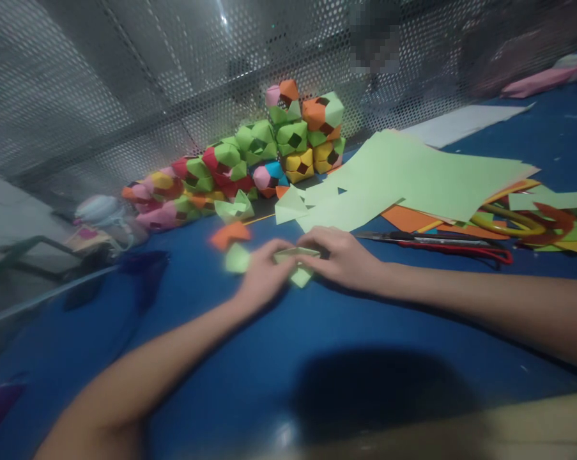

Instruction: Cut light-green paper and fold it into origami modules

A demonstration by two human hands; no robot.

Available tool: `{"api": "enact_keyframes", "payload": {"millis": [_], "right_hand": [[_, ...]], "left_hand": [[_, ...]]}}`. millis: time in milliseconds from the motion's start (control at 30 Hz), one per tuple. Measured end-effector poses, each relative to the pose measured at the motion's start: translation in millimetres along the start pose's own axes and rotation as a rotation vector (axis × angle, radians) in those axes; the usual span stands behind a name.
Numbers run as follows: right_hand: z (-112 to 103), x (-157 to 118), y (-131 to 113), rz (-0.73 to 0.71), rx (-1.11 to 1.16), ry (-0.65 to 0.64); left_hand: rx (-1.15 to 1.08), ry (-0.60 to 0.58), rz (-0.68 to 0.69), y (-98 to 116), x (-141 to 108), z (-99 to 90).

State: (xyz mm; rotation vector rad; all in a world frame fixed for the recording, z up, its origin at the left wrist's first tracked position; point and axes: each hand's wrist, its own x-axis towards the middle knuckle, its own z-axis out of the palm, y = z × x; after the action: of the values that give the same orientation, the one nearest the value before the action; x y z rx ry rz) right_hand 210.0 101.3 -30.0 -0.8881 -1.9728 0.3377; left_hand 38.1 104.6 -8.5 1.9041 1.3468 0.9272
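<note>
Both hands meet over a small folded piece of light green paper near the middle of the blue table. My left hand grips its left side, and my right hand pinches its right side, thumbs close together. Part of the paper hides behind the fingers. Just left of my left hand lie a folded green paper piece and a folded orange paper piece, both blurred. Behind the hands rests a partly folded light green piece.
Folded paper blocks in several colours are stacked against a perforated metal screen. Light green sheets lie at the back right. Scissors with red handles and yellow-handled scissors lie right, beside orange paper scraps. A person stands beyond the screen.
</note>
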Motion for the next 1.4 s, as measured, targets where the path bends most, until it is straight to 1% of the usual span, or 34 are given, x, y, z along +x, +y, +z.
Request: {"api": "enact_keyframes", "payload": {"millis": [100,167,233,300,400,567,733,800,933,1000,1067,1233,1400], "right_hand": [[-1.0,1.1,-1.6,0.108,0.029,0.000],[-1.1,1.8,-1.5,0.160,0.026,-0.003],[-1.0,2.1,-0.6,0.156,0.013,0.004],[-0.9,2.3,0.3,0.120,0.003,0.006],[-1.2,2.7,0.5,0.090,0.008,-0.012],[-3.6,3.5,-1.9,0.158,0.079,0.016],[-6.4,4.3,-4.8,0.142,0.049,0.008],[-7.1,4.8,-6.2,0.174,0.072,0.004],[-5.5,5.1,-5.9,0.289,0.108,-0.022],[-3.6,4.7,-3.8,0.319,0.102,-0.038],[-1.9,4.3,-1.6,0.313,0.091,-0.033],[-0.8,4.1,0.2,0.245,0.069,-0.033],[-0.9,3.7,0.2,0.204,0.057,-0.041]], "left_hand": [[-0.021,0.066,-0.029,-2.3,1.3,-0.4],[-0.047,0.080,-0.032,-3.1,1.9,-0.3],[-0.089,0.060,-0.016,-2.6,2.0,0.0],[-0.127,0.020,0.000,-1.1,1.8,0.1],[-0.129,-0.028,0.003,0.2,1.6,0.0],[-0.130,0.003,-0.006,-0.9,1.6,0.2],[-0.121,-0.018,-0.016,-0.8,1.1,0.0],[-0.127,-0.006,-0.012,-2.5,1.4,0.0],[-0.166,0.049,-0.001,-9.0,3.4,0.5],[-0.179,0.054,-0.001,-11.6,4.4,0.9],[-0.187,0.038,-0.007,-12.3,4.9,1.3],[-0.188,-0.028,-0.021,-8.5,4.3,1.2],[-0.152,-0.029,-0.015,-7.7,4.0,0.4]]}}
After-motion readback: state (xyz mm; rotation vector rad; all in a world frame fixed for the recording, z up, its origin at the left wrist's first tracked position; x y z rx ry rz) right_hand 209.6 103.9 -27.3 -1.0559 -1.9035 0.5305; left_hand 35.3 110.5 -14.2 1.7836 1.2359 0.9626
